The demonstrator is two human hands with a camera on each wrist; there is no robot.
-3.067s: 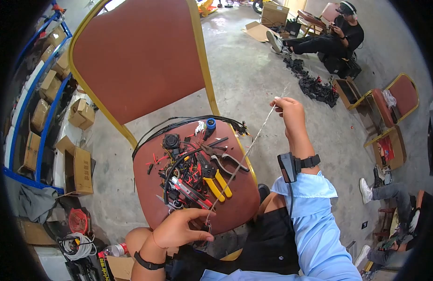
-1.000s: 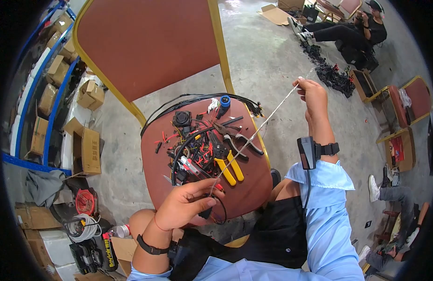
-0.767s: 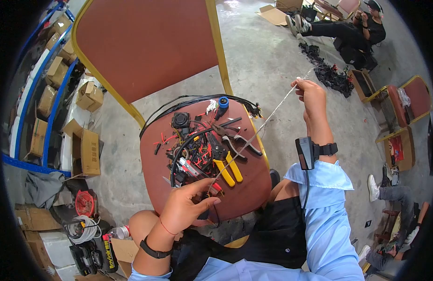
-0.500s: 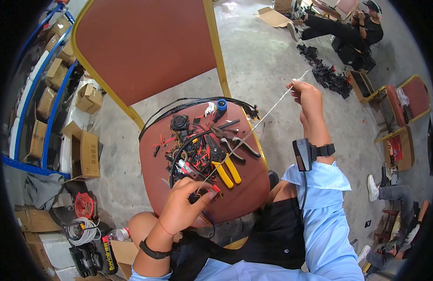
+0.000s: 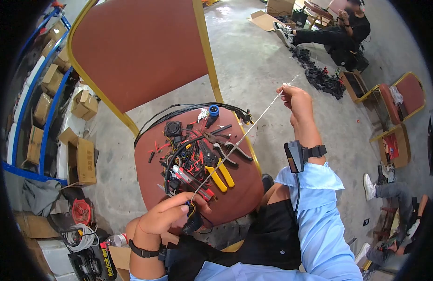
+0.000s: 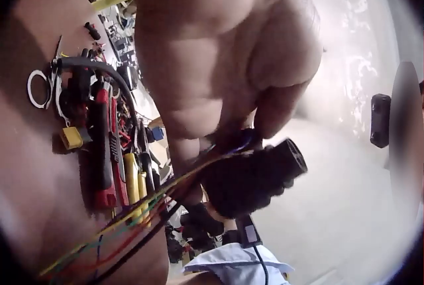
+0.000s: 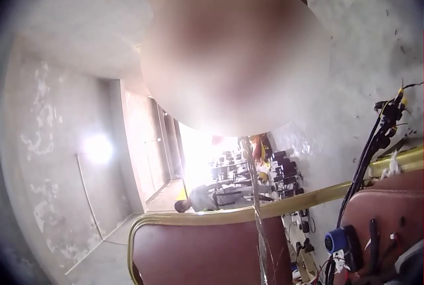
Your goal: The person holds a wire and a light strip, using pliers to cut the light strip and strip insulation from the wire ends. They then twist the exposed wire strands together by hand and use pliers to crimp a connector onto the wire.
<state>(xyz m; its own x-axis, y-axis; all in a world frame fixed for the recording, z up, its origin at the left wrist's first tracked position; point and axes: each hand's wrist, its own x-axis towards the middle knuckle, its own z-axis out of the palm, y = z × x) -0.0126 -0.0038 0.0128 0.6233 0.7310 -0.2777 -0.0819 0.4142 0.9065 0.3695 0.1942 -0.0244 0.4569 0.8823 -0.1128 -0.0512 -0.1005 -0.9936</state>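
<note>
A whitish twisted wire strand (image 5: 254, 125) runs taut and slanting between the two hands, across the chair seat. Its frayed upper end is pinched between thumb and fingers of my right hand (image 5: 299, 104), raised beyond the seat's right edge. My left hand (image 5: 162, 214), low at the seat's front edge, grips a black ribbed connector (image 6: 248, 182) at the strand's lower end. Thin coloured wires (image 6: 142, 209) trail from this connector in the left wrist view. In the right wrist view the hand is blurred, with the strand (image 7: 257, 199) hanging below it.
On the red chair seat (image 5: 240, 201) lie yellow-handled pliers (image 5: 219, 178), grey-handled pliers (image 5: 232, 154), a red utility knife (image 5: 193, 183), a blue-ended connector (image 5: 213, 111) and a heap of wire scraps. Black cables (image 5: 179, 107) curve along its back. Another person (image 5: 347, 33) sits at far right.
The left thumb and fingers have drawn together, and the black connector has come into sight below them. The right hand keeps its pinch on the taut strand. The head view has shifted slightly.
</note>
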